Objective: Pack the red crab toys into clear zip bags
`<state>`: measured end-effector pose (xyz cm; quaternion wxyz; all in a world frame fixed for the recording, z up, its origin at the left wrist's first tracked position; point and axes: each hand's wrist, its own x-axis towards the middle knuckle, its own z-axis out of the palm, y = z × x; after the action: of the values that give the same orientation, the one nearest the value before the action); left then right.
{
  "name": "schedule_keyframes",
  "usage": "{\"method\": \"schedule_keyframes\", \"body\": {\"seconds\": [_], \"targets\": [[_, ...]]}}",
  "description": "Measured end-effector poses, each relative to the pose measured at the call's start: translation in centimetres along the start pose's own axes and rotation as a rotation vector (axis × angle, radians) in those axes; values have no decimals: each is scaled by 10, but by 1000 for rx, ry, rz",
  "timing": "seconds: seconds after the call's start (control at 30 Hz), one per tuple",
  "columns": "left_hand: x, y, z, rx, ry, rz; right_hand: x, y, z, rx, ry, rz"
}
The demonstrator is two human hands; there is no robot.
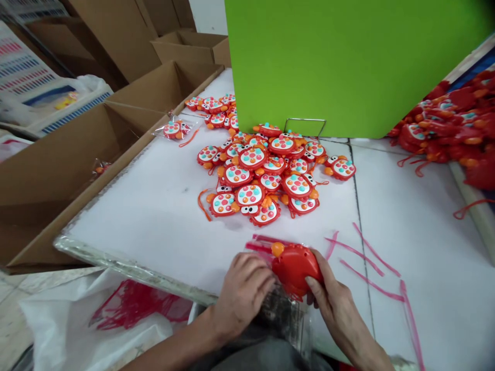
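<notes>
A red crab-shaped toy [294,267] with an orange claw lies back-up at the near edge of the white table [154,221]. My right hand [332,299] grips its right side, fingers curled around it. My left hand [243,292] presses down on its left side and on a clear plastic bag [284,314] under the toy, fingers bent. A pile of several like crab toys [266,170] with coloured dots lies farther back in the middle of the table.
Loose pink strips [371,268] lie to the right of my hands. One bagged crab toy [176,130] sits at the far left. An open cardboard box [69,170] stands left, a green panel [348,62] behind, more red toys [456,129] at right, a white bag with red strips [127,309] below.
</notes>
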<state>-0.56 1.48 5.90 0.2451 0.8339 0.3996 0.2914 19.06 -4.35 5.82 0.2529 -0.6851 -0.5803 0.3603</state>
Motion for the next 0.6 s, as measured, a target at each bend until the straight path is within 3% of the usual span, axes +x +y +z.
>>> {"method": "schedule_keyframes", "body": {"seconds": [0.1,0.2,0.27,0.33,0.6], "targets": [[5,-11,-11,-217,14,-355,0,1,-1,-12,26,-18],[11,-16,-6,-476,-152,-587,0,0,-1,-40,27,-31],[14,-17,1,-564,-212,-616,2,-1,-3,-82,24,-50],[16,-15,8,-582,-193,-627,4,-3,-8,-147,-5,-75],[6,-8,17,-807,-177,-743,15,-14,-19,-257,-304,-258]]}}
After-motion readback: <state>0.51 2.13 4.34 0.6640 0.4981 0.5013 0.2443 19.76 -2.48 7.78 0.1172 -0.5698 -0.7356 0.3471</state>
